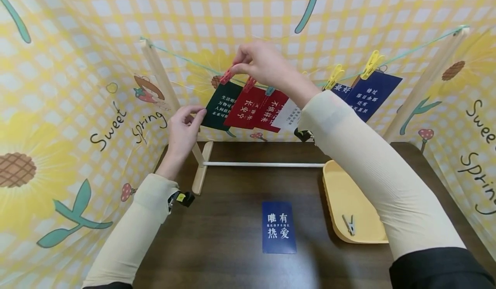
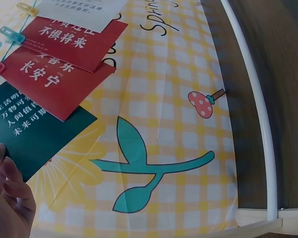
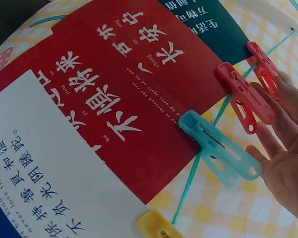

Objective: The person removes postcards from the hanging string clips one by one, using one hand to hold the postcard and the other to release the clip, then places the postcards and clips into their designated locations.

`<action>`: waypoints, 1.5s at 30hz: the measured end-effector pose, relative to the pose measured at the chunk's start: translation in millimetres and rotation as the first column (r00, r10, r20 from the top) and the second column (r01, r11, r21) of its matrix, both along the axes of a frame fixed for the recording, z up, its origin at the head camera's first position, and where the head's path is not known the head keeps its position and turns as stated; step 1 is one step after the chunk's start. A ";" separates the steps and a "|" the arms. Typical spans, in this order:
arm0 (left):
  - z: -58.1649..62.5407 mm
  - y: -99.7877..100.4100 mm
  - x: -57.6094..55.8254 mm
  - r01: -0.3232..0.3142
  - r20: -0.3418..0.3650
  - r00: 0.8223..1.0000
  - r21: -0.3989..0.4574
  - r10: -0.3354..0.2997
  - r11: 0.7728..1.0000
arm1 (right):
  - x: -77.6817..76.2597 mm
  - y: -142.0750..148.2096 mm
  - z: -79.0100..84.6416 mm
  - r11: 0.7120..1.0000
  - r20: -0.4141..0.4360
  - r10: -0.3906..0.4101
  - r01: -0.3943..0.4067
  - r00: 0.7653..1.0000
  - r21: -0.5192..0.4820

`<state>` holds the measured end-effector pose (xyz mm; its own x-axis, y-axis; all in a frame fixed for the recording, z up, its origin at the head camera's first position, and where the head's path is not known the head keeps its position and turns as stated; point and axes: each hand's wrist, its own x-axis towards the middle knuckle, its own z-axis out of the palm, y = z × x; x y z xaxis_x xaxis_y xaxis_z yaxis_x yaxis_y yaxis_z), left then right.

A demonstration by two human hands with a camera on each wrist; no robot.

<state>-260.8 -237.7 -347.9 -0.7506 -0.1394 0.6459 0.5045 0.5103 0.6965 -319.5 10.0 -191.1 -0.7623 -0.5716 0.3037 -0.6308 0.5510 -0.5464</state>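
In the head view my left hand pinches the lower left edge of a dark green card between thumb and fingers. My right hand grips a red clothespin at the top of that card, on the green string. The right wrist view shows this clothespin at the green card's edge, with thumb and fingers around its handle end. Beside it, another red clothespin and a light blue clothespin hold red cards on the string.
A white card and dark blue cards hang further right, with yellow clothespins. Wooden posts carry the string. On the table lie a blue card and a yellow tray containing a grey clothespin.
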 end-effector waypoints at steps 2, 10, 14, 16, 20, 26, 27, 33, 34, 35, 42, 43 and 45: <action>0.6 -0.2 1.0 -0.011 -0.003 1.000 0.005 0.011 1.000 | 0.1 1.2 -0.1 1.000 -0.030 -0.011 0.011 0.999 -0.006; 22.7 8.5 24.8 -0.019 0.034 0.999 0.049 0.017 0.999 | -0.6 12.0 -2.3 0.999 -0.139 -0.036 0.030 0.990 -0.046; 23.4 5.3 26.3 -0.013 0.044 0.999 0.085 0.009 0.996 | 1.1 17.6 -1.9 0.996 -0.146 -0.034 0.021 0.989 -0.088; 19.8 1.2 23.7 -0.012 0.043 0.999 0.105 0.007 0.994 | 2.6 19.8 -0.9 0.995 -0.154 -0.040 0.024 0.987 -0.100; 8.5 -10.8 16.4 -0.037 0.039 0.999 0.141 0.032 0.989 | 6.8 24.4 1.4 0.994 -0.187 -0.053 0.033 0.981 -0.107; 5.0 -17.5 21.0 -0.057 0.026 0.998 0.151 0.054 0.987 | 15.6 39.2 -0.2 0.992 -0.251 -0.043 0.011 0.967 -0.126; 5.6 -17.2 23.2 -0.056 0.026 0.998 0.155 0.052 0.986 | 17.5 42.9 -1.1 0.992 -0.264 -0.046 0.014 0.964 -0.122; 8.3 -12.3 36.9 -0.016 0.032 0.999 0.168 0.011 0.986 | 32.3 66.9 -9.1 0.992 -0.285 -0.071 0.036 0.956 -0.124; 8.5 -11.5 38.8 -0.007 0.034 0.999 0.163 0.002 0.987 | 35.5 71.0 -11.0 0.991 -0.292 -0.078 0.042 0.953 -0.128; 8.7 -10.4 40.8 -0.002 0.038 0.999 0.160 -0.005 0.987 | 38.6 75.3 -13.3 0.990 -0.296 -0.086 0.049 0.951 -0.130; 7.2 -2.6 53.6 0.049 0.039 0.998 0.169 -0.057 0.984 | 57.5 106.5 -34.3 0.991 -0.346 -0.100 0.065 0.933 -0.113; 6.1 -1.1 55.8 0.064 0.036 0.997 0.173 -0.071 0.983 | 60.0 110.9 -37.6 0.992 -0.354 -0.098 0.063 0.930 -0.109; 2.5 2.3 60.0 0.088 0.033 0.995 0.177 -0.096 0.980 | 64.7 119.7 -44.3 0.993 -0.374 -0.093 0.060 0.923 -0.101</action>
<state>-200.7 -235.4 -345.5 -0.7907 -0.1765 0.5862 0.5130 0.3316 0.7918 -254.8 129.7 -235.4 -0.6220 -0.4751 0.6224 -0.7572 0.5673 -0.3237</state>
